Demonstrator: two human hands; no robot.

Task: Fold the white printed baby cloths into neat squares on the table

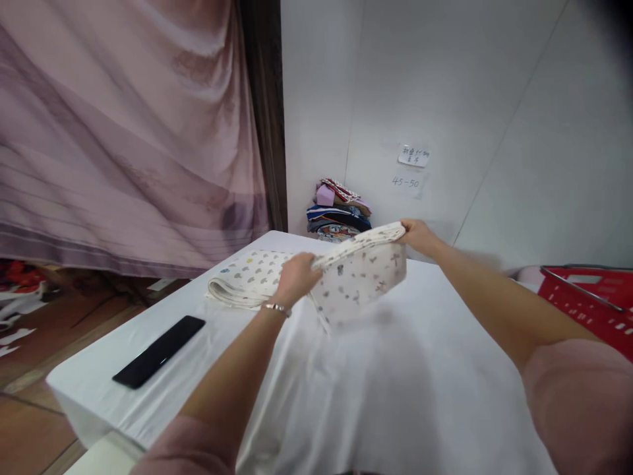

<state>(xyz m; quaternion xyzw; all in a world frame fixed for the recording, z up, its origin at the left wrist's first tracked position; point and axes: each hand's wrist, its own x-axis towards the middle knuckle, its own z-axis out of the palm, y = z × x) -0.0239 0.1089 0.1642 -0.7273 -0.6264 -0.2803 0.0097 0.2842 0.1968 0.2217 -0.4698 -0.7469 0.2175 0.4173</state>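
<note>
A folded white cloth [363,280] with a small grey and brown print hangs just above the table, stretched between both hands. My left hand [297,277], with a bracelet at the wrist, is closed on its left top edge. My right hand [417,236] pinches the right top corner, where several layers show. Below the hands the lower part of the cloth droops. Left of it, partly behind my left hand, another folded white cloth [247,280] with grey shapes lies on the white-covered table [376,396].
A black flat slab like a phone [159,351] lies at the table's left side. Folded fabrics [339,211] are piled at the far edge by the wall. A red plastic basket [583,303] stands at the right. A pink curtain [133,132] hangs on the left.
</note>
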